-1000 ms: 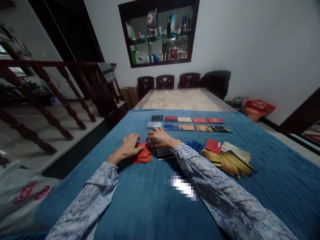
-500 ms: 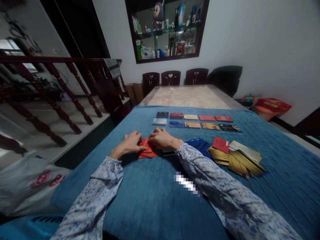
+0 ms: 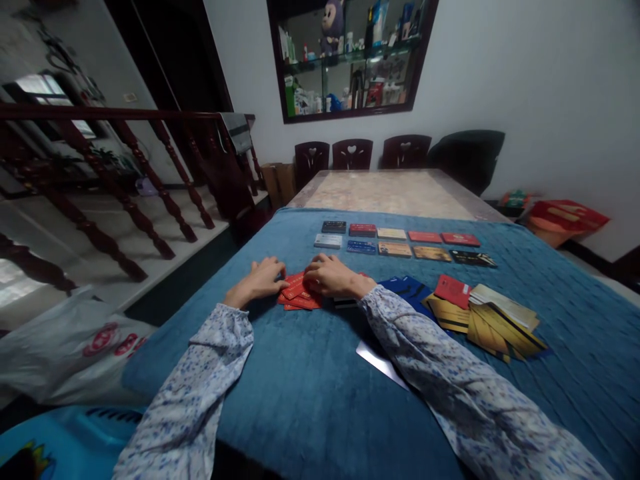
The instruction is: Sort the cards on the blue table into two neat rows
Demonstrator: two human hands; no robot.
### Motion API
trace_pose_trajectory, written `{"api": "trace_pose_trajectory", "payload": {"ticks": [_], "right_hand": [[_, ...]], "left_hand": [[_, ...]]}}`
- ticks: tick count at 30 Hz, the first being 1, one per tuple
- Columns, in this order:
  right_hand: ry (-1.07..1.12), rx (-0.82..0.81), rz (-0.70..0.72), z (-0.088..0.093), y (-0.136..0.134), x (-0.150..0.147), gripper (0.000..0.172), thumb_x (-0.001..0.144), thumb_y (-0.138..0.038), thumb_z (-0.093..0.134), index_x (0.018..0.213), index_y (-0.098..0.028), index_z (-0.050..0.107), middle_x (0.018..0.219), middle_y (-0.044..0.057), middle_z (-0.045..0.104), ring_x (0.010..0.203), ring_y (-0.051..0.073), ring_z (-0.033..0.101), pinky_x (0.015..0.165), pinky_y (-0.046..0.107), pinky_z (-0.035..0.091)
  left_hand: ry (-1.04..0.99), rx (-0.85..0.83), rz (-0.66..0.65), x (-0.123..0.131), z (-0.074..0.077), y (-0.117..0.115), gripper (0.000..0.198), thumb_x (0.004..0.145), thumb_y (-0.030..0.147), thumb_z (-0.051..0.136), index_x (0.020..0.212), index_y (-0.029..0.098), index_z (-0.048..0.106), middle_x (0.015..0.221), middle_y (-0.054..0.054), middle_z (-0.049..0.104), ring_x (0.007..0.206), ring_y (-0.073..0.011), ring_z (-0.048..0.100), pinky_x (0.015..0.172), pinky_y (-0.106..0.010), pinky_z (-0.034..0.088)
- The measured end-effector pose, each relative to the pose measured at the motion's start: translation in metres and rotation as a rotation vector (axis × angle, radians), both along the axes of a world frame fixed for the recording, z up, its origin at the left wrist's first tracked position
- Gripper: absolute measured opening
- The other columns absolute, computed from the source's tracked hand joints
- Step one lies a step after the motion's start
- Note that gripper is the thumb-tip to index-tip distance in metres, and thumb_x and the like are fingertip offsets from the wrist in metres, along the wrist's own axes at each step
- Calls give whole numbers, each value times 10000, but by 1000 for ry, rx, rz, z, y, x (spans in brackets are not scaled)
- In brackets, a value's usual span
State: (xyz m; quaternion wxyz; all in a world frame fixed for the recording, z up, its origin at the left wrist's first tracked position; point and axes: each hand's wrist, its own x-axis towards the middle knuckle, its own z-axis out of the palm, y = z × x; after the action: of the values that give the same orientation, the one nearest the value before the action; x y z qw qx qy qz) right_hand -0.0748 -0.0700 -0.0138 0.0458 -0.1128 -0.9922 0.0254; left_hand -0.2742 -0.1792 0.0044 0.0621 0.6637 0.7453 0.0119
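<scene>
Several red cards (image 3: 301,298) lie overlapping on the blue cloth (image 3: 300,373). At their left edge is my left hand (image 3: 261,280), fingers curled, with the thumb at the cards. My right hand (image 3: 333,275) rests over their right side, its fingers bent down onto them; the fingertips are partly hidden. Beside my right wrist, dark-striped cards (image 3: 345,302) show in part. Right of my right forearm lie blue cards (image 3: 407,290), a red card (image 3: 453,291) and fanned gold cards (image 3: 505,327). Farther back stand two rows of card stacks, among them a blue stack (image 3: 361,247).
A flat shiny object (image 3: 383,363) lies partly under my right forearm. Beyond the cloth is the bare tabletop (image 3: 390,190), with chairs (image 3: 353,155) behind. A white bag (image 3: 60,347) and a blue stool (image 3: 75,440) are at the left.
My left hand has drawn slightly away from the red cards, which now show more of their faces. My right hand stays over them. The whole view has shifted a little.
</scene>
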Motion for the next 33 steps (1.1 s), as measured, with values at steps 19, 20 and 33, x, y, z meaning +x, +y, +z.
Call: {"api": "trace_pose_trajectory", "payload": {"ticks": [19, 20, 33], "right_hand": [[-25, -27, -12, -3, 7, -1, 388, 942, -359, 606, 1287, -205, 697, 1425, 138, 628, 1257, 342, 438, 909, 443, 376], [-32, -41, -13, -3, 8, 0, 408, 936, -351, 610, 1309, -207, 686, 1453, 131, 615, 1273, 345, 434, 919, 452, 380], [-33, -86, -25, -6, 15, 2, 359, 963, -319, 562, 1288, -242, 695, 1361, 129, 660, 1194, 310, 483, 860, 388, 382]], "left_hand": [[-11, -78, -88, 17, 16, -16, 375, 801, 522, 636, 914, 176, 728, 1029, -122, 682, 955, -271, 623, 800, -350, 463], [-14, -78, -86, 17, 15, -16, 354, 798, 497, 631, 905, 173, 724, 1016, -122, 681, 936, -265, 623, 788, -347, 462], [-51, -27, -72, 11, 12, -12, 226, 744, 346, 610, 837, 174, 724, 941, -93, 673, 830, -216, 601, 741, -324, 461]]}}
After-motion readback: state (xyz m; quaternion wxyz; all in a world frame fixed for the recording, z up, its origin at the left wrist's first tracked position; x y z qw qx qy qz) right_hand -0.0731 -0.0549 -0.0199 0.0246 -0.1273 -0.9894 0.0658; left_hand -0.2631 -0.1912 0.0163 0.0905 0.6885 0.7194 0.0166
